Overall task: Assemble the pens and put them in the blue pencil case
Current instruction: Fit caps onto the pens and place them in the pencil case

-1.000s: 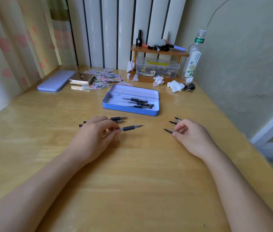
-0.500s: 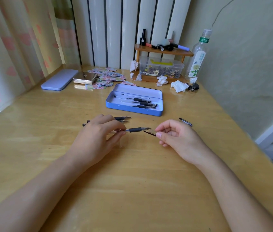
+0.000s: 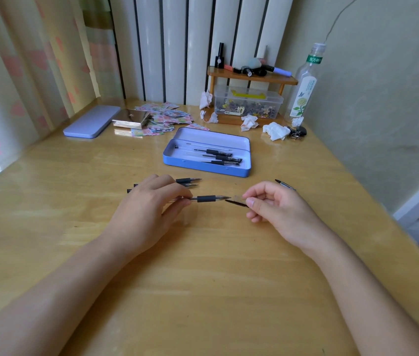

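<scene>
My left hand (image 3: 149,211) grips a clear pen (image 3: 209,198) with a black rubber grip, its tip pointing right. My right hand (image 3: 275,206) pinches a clear pen cap (image 3: 236,201) with a black clip, its mouth just at the pen's tip. Two more uncapped pens (image 3: 189,181) lie on the table behind my left hand, partly hidden by it. One loose cap (image 3: 285,185) lies behind my right hand. The open blue pencil case (image 3: 203,168) sits further back with several capped pens (image 3: 218,158) inside.
A closed lilac case (image 3: 91,122), a gold box (image 3: 131,118) and scattered stickers (image 3: 167,118) lie at the back left. A wooden shelf (image 3: 252,78) over a clear plastic box (image 3: 248,101), crumpled tissues (image 3: 276,131) and an empty bottle (image 3: 306,83) stand at the back right.
My right hand picked up a cap from the right and carried it left to the tip of the pen in my left hand. One cap stays on the table.
</scene>
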